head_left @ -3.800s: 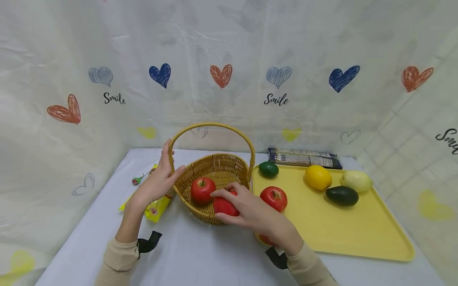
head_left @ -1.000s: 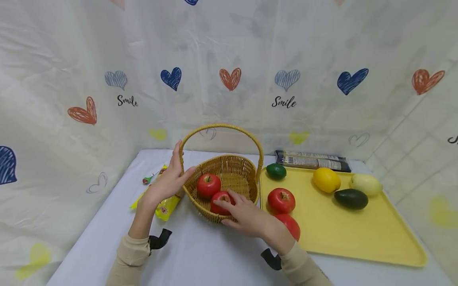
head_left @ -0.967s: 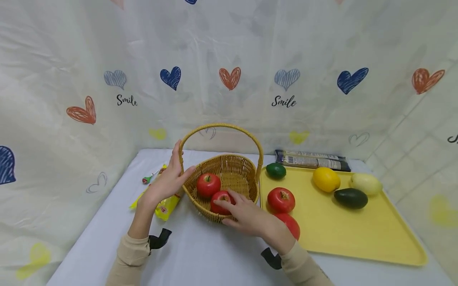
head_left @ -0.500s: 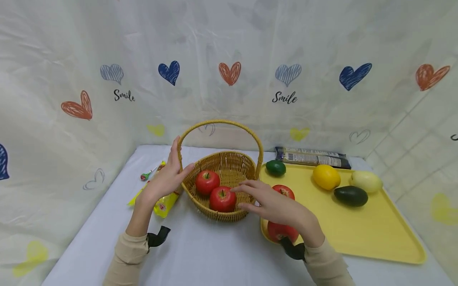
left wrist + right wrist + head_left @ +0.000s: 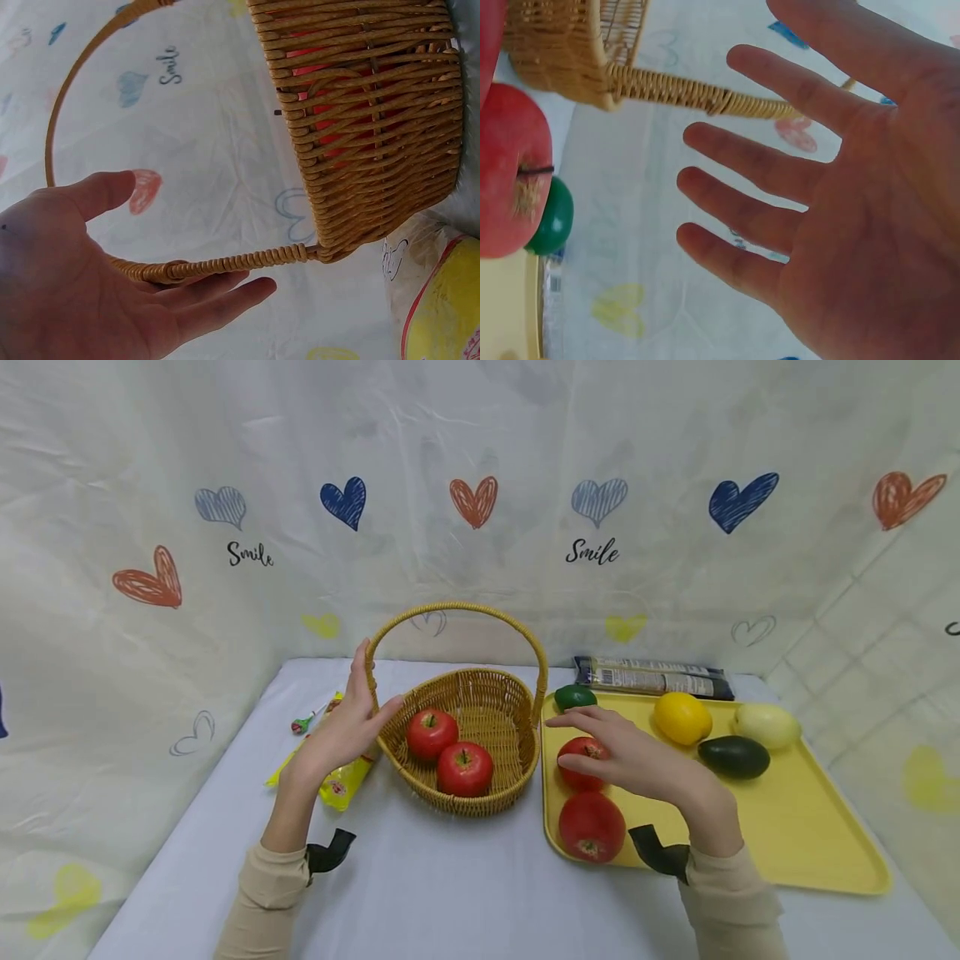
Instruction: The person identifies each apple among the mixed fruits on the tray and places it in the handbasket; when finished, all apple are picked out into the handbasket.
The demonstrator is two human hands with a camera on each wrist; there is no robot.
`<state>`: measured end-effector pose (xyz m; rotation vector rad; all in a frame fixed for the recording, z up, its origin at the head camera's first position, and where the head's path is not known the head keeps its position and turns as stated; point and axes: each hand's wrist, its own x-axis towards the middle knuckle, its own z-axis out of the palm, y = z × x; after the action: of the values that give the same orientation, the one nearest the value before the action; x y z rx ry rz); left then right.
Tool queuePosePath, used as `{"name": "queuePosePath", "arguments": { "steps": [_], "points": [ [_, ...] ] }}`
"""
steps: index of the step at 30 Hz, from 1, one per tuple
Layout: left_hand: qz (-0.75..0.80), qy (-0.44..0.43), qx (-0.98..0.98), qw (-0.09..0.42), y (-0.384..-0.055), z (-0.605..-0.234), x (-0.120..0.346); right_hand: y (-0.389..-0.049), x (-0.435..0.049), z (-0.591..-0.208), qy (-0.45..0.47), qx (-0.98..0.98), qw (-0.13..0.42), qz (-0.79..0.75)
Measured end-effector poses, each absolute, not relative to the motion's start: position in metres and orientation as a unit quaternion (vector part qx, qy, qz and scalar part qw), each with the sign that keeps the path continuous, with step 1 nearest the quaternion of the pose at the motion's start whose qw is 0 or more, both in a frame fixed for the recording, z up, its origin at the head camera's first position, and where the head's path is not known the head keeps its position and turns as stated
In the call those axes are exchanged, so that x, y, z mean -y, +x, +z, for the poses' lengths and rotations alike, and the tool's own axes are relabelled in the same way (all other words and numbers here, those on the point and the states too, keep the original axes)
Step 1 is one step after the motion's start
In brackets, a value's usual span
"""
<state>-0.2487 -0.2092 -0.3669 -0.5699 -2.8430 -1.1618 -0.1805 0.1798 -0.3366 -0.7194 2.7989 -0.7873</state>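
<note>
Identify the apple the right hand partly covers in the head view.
The rear red apple on the yellow tray: the right hand overlaps it, while the front tray apple and both basket apples lie clear of that hand.

Soft, even, slightly grey light fills the head view. Faint, blurred shadows lie on the white cloth tabletop [image 5: 465, 902] near the golden-brown woven wicker basket [image 5: 465, 807]. The white plastic-looking backdrop sheet [image 5: 525, 510] shows a pale sheen along its creases, and its prints look stretched at far right. The wrist views are dimmer: the bare left hand [image 5: 90, 277] and bare right hand [image 5: 870, 217] look shaded, backdrop prints soft. A glint marks the small, glossy, dark-green fruit [image 5: 553, 217].
</note>
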Motion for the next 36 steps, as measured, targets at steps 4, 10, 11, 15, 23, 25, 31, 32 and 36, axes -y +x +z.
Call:
{"name": "queuePosePath", "arguments": {
  "steps": [4,10,11,15,23,25,31,32,36],
  "points": [
    [-0.375,-0.184,0.908,0.007,-0.25,-0.368,0.209,-0.185,-0.196,-0.339,-0.229,-0.93,0.092,-0.272],
    [-0.377,-0.185,0.907,0.004,-0.251,-0.368,0.208,-0.192,-0.231,-0.348,-0.211,-0.927,0.11,-0.289],
    [-0.376,-0.184,0.908,0.002,-0.251,-0.368,0.208,-0.192,-0.235,-0.349,-0.209,-0.928,0.111,-0.289],
    [-0.372,-0.18,0.911,0.0,-0.251,-0.367,0.208,-0.197,-0.243,-0.355,-0.205,-0.932,0.107,-0.279],
    [-0.38,-0.175,0.908,-0.008,-0.251,-0.37,0.209,-0.208,-0.233,-0.367,-0.209,-0.935,0.128,-0.257],
    [-0.381,-0.175,0.908,-0.01,-0.25,-0.371,0.209,-0.208,-0.228,-0.37,-0.214,-0.931,0.143,-0.257],
    [-0.382,-0.178,0.907,-0.005,-0.249,-0.37,0.21,-0.21,-0.21,-0.374,-0.213,-0.922,0.184,-0.265],
    [-0.381,-0.177,0.907,-0.004,-0.25,-0.369,0.21,-0.21,-0.208,-0.374,-0.213,-0.922,0.186,-0.264],
    [-0.378,-0.18,0.908,-0.004,-0.252,-0.368,0.209,-0.211,-0.204,-0.374,-0.216,-0.925,0.189,-0.248]
  ]
}}
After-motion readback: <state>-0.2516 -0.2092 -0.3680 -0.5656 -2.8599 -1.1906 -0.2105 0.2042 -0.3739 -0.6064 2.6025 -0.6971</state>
